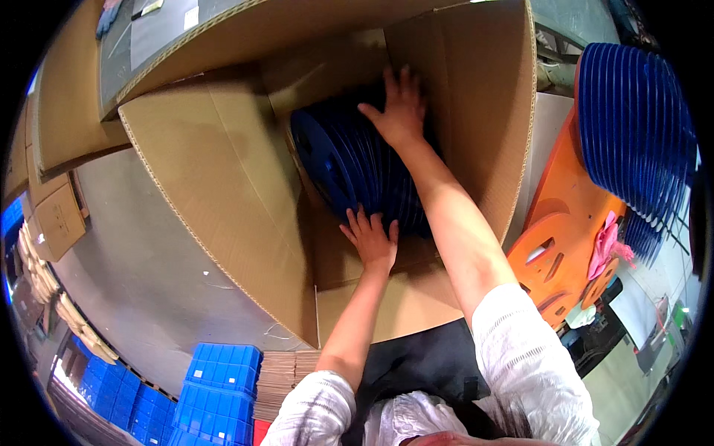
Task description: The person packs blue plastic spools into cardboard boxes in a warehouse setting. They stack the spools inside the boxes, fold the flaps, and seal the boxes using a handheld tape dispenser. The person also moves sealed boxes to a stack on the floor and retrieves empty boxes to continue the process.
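Note:
Inside an open cardboard box [216,163] lies a row of dark blue round discs [327,160], packed side by side on their edges. My left hand [372,239] rests against the near side of the row, its fingers spread over the disc edges. Farther in, my right hand [401,115] reaches to the far right end of the row by the box wall, with thumb and fingers apart. Part of the row is hidden in shadow and under my right forearm.
At the right stands an orange frame [554,208] with a tall row of blue discs [632,119] on it and a pink cloth [606,245] beside. Blue crates [216,394] and stacked flat cardboard [279,383] are at lower left. The box flaps rise around my arms.

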`<state>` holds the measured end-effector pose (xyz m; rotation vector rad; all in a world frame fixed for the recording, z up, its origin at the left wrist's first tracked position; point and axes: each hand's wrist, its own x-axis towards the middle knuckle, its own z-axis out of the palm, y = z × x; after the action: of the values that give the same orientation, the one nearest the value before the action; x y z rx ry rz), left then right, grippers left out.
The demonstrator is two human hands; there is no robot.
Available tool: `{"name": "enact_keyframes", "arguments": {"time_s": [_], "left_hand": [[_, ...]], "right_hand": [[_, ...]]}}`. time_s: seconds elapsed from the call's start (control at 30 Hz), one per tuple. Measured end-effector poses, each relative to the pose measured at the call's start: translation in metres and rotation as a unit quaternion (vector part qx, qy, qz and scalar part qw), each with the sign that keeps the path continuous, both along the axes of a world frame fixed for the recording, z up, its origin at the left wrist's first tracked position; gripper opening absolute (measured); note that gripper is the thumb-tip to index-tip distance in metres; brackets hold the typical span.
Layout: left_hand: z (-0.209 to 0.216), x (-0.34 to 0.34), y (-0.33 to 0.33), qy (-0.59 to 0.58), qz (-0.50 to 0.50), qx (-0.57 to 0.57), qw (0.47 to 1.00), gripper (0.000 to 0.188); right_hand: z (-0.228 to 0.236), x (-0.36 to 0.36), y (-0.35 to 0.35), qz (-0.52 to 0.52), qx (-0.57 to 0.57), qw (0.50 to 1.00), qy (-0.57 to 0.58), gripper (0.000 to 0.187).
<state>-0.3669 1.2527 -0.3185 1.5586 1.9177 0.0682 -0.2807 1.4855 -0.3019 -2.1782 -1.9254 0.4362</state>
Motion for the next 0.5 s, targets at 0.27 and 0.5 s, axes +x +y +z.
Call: {"name": "enact_keyframes", "arguments": {"time_s": [0.27,0.5], "left_hand": [[0.007,-0.081,-0.024,-0.059,0.329,-0.033,0.942,0.023],[-0.067,-0.112,0.024,-0.349,0.450,-0.253,0.782,0.061]], "right_hand": [[0.013,-0.016,-0.208,0.079,-0.169,0.977,0.107,0.075],[0.033,-0.006,-0.241,-0.099,-0.170,0.975,0.100,0.079]]}}
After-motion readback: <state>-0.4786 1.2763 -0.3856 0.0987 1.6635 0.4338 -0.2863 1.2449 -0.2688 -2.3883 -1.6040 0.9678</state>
